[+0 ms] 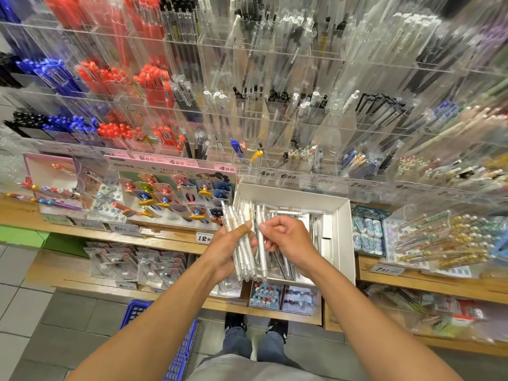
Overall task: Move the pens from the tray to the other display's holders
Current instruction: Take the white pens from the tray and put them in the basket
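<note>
Head view, frame centre: left hand [225,250] grips a bundle of pens [240,243] over the tray [342,232], right hand [286,240] pinching one pen, so gathering seems underway; next likely needs lifting toward the holders [275,114] above.

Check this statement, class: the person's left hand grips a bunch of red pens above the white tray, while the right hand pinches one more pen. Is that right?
Not quite. The head view shows the left hand gripping a bunch of clear white pens, not red ones. They are above the white tray, and the right hand pinches one more pen.
</note>
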Action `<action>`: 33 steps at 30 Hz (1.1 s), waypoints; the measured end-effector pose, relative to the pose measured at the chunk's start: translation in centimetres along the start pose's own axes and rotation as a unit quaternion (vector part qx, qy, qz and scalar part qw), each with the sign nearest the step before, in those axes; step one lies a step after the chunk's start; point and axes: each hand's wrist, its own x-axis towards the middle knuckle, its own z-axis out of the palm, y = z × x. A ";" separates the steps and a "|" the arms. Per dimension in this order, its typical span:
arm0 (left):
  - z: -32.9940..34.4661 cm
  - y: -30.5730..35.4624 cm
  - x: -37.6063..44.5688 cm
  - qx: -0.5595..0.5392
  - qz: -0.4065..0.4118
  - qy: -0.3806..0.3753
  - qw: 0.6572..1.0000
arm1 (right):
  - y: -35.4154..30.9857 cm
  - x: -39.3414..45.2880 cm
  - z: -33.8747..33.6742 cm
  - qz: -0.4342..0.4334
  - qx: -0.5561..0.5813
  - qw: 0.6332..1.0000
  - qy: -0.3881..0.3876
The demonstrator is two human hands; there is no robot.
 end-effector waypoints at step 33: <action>-1.1 0.2 -0.8 0.005 -0.008 0.035 0.999 | 6.4 5.8 1.7 0.084 -0.417 0.903 0.062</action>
